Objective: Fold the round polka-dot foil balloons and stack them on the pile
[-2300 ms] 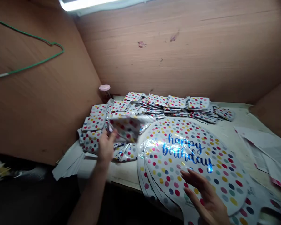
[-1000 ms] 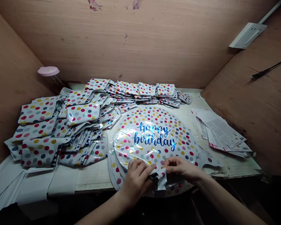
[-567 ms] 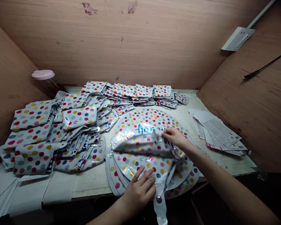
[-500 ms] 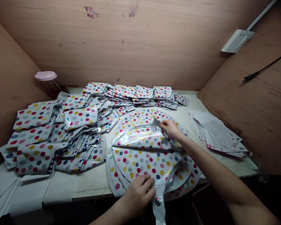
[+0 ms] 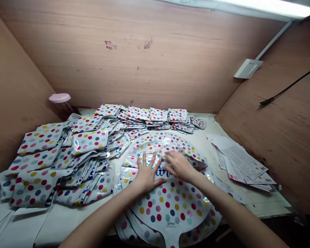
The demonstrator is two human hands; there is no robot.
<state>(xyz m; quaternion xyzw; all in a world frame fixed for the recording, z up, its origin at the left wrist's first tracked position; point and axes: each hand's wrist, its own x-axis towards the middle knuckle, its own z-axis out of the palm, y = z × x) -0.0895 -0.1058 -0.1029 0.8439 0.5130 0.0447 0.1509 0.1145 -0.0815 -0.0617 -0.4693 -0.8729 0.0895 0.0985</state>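
Both hands (image 5: 147, 174) now press the folded balloon (image 5: 170, 203) flat.

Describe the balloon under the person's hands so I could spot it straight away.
Start at the wooden booth's table, with folded dotted packets heaped on its left. Nearer the front edge lies a stack of flat round foil balloons; the top balloon is under the left hand and right hand. Unlike the others, its far half is folded over, hiding most of the blue lettering.

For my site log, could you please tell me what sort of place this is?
Probably a packing booth: stacks of folded polka-dot foil balloons, printed paper inserts, plain wooden partition walls.
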